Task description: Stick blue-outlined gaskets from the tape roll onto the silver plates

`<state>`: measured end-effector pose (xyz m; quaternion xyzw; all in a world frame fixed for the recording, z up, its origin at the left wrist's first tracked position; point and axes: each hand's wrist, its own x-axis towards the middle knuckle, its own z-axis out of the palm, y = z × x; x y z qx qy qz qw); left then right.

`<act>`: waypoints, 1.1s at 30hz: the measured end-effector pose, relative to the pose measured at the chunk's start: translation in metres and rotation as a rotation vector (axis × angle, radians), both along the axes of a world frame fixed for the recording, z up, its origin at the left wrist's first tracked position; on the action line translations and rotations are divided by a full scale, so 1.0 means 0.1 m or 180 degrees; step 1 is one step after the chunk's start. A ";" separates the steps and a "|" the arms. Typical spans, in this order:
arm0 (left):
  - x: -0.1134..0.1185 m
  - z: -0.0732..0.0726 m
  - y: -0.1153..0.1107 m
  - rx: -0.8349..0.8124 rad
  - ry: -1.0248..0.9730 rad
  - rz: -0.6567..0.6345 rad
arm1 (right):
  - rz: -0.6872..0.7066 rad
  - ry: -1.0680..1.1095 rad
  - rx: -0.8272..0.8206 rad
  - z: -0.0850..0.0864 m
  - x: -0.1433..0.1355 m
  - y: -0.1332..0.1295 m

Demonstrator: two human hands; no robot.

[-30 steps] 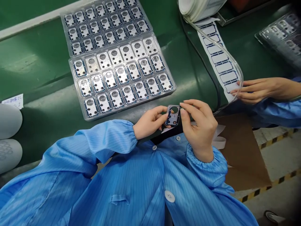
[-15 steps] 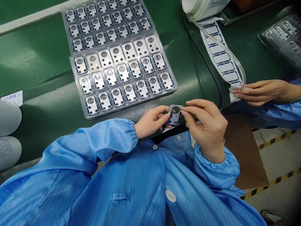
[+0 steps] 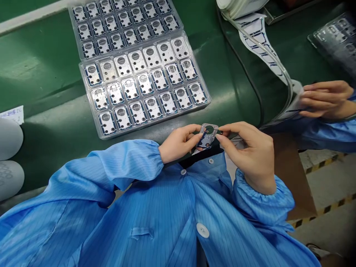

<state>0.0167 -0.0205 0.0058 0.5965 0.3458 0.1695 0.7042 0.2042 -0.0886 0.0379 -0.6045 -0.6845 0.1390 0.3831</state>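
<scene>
My left hand (image 3: 180,142) pinches a small silver metal plate (image 3: 207,139) by its left edge, in front of my chest. The plate has a large round hole near its top, and dark blue strip material lies along its left and lower edges. At the plate's upper right, my right hand (image 3: 247,154) is closed, thumb and index finger pinching a thin dark blue strip (image 3: 219,131) that sticks out from the plate. How much of the strip clings to the plate I cannot tell. Beyond my hands lies a clear plastic tray (image 3: 155,121) of similar plates, many with blue edges.
A second tray (image 3: 76,55) of plates adjoins the first. At right, another person's hand (image 3: 328,98) holds a white label strip (image 3: 261,44) below a roll (image 3: 241,5). A black cable (image 3: 244,68) crosses the green bench. Two pale round objects (image 3: 11,159) sit at left.
My right hand has shifted slightly right, drawing the dark strip outward from the plate's edge. The left hand stays put with the plate. The other person's hand has moved right, pulling the label strip.
</scene>
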 end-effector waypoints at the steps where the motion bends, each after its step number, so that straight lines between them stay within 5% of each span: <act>1: 0.00 0.00 0.00 0.0007 -0.0006 0.0001 | -0.0026 0.0015 -0.0036 -0.01 0.00 0.00; 33: 0.01 0.04 0.01 0.0018 0.0013 -0.0010 | -0.0156 -0.0320 0.0232 -0.05 -0.07 0.00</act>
